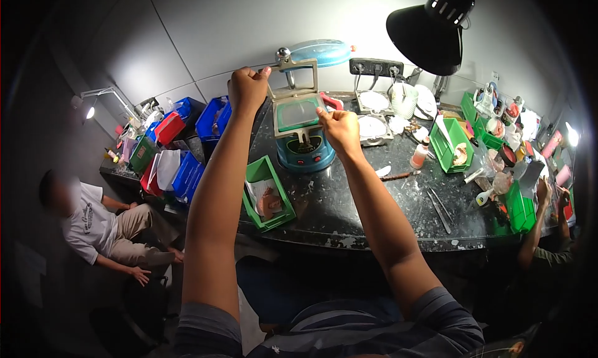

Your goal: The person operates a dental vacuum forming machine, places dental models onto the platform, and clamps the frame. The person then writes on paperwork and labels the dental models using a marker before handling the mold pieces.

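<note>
A blue machine [304, 152] with red switches stands on the dark bench, below a blue domed head [321, 51] on a metal post. Its hinged metal frame [316, 78] is raised, and a clear sheet over green [298, 114] lies in the lower frame. My left hand [249, 90] is closed on the upper frame's left side, thumb up. At the right edge of the sheet, my right hand [339, 129] is closed in a pinch; what lies between its fingertips is too small to make out.
A green bin [268, 195] holding a pinkish model is near the front edge. White casts [374, 127], a small bottle [418, 154], tweezers [440, 211] and another green bin [451, 144] are to the right. A black lamp [430, 37] hangs above. People sit at both sides.
</note>
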`<action>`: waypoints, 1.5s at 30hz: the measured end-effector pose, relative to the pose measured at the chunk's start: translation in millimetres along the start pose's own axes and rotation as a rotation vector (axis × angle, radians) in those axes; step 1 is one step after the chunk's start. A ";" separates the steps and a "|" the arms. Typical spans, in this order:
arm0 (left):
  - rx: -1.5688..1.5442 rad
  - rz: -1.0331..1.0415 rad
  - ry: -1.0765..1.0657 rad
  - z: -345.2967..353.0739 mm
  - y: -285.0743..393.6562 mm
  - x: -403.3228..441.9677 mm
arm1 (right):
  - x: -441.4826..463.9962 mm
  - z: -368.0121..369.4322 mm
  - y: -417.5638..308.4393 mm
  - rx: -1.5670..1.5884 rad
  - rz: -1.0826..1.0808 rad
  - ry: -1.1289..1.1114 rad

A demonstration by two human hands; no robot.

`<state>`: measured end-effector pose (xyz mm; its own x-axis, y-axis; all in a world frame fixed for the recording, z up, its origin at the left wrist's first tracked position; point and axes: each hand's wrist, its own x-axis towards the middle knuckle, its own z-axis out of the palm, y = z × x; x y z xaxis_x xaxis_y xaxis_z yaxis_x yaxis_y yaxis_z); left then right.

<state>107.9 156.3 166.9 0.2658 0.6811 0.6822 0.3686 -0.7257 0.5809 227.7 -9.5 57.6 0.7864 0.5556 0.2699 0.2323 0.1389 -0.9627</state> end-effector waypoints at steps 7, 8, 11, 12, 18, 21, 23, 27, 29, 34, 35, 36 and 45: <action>0.002 0.027 -0.035 -6.0 -13.4 1.2 | -8.6 -7.6 -0.7 -0.484 -0.322 0.217; -0.010 0.021 -0.037 -5.0 -15.5 2.5 | -11.8 -4.7 5.7 -0.517 -0.395 0.243; -0.062 0.043 -0.015 -3.1 -17.5 3.7 | -29.5 -4.8 -2.1 -0.555 -0.386 0.210; -0.064 0.038 -0.016 -2.8 -17.2 3.3 | -34.9 -4.9 -9.2 -0.592 -0.439 0.206; 0.009 0.012 -0.042 -5.9 -11.5 3.0 | -33.6 -2.0 6.2 -0.815 -0.754 0.088; 0.024 0.014 -0.044 -6.3 -10.9 3.0 | -37.6 -5.4 1.2 -0.872 -0.773 0.022; 0.019 0.019 -0.049 -5.0 -12.9 3.4 | -40.2 -3.3 0.0 -0.875 -0.781 0.024; 0.024 0.011 -0.053 -4.1 -14.3 2.9 | -43.5 1.6 -2.1 -0.912 -0.803 0.054; 0.022 0.011 -0.049 -3.0 -15.9 3.7 | -45.5 3.6 -4.7 -0.938 -0.779 0.029; -0.033 0.036 -0.026 -1.9 -15.0 2.9 | -45.7 10.2 -8.8 -0.965 -0.766 0.008; -0.035 0.023 -0.032 -2.8 -14.4 3.2 | -45.6 9.7 -10.0 -0.962 -0.766 0.010; -0.032 0.027 -0.032 -3.5 -14.2 3.4 | -45.6 9.0 -11.5 -0.967 -0.761 0.001; -0.003 0.041 -0.019 -2.9 -15.3 2.4 | -44.3 5.0 -6.4 -0.917 -0.800 0.020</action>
<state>100.3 168.7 160.9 0.2970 0.6528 0.6969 0.3544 -0.7530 0.5544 188.5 -30.9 51.6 0.2422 0.5646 0.7890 0.9677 -0.1989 -0.1546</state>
